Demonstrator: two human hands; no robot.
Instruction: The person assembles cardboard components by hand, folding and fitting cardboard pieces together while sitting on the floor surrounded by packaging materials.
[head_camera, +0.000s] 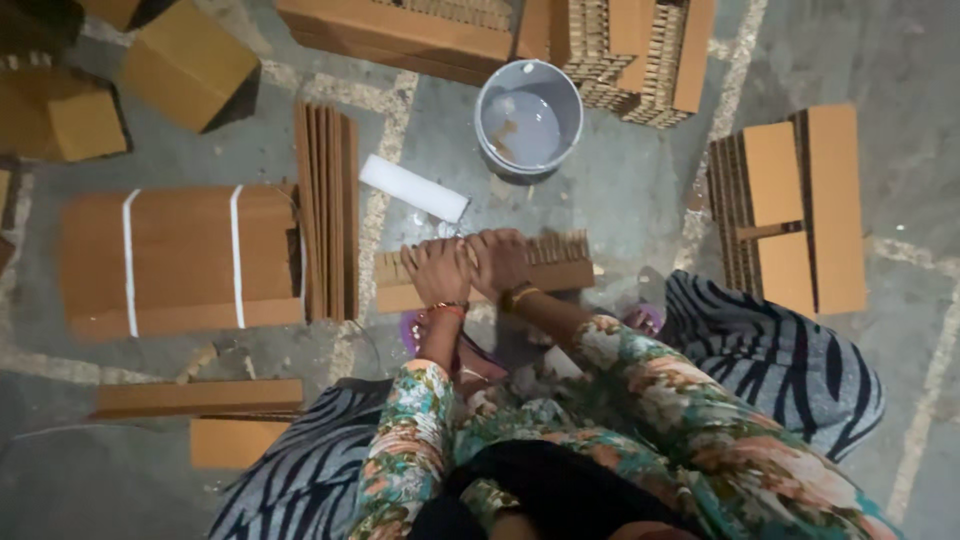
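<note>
Grey concrete floor under me; my left hand (437, 270) and right hand (497, 262) press flat, fingers spread, on a brown slotted cardboard strip (560, 268), grey plastic bucket (528, 120) beyond my fingertips

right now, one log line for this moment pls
left hand on cardboard strip | right hand on same strip, beside left | white block behind hands | grey bucket beyond | strapped bundle at left
</note>
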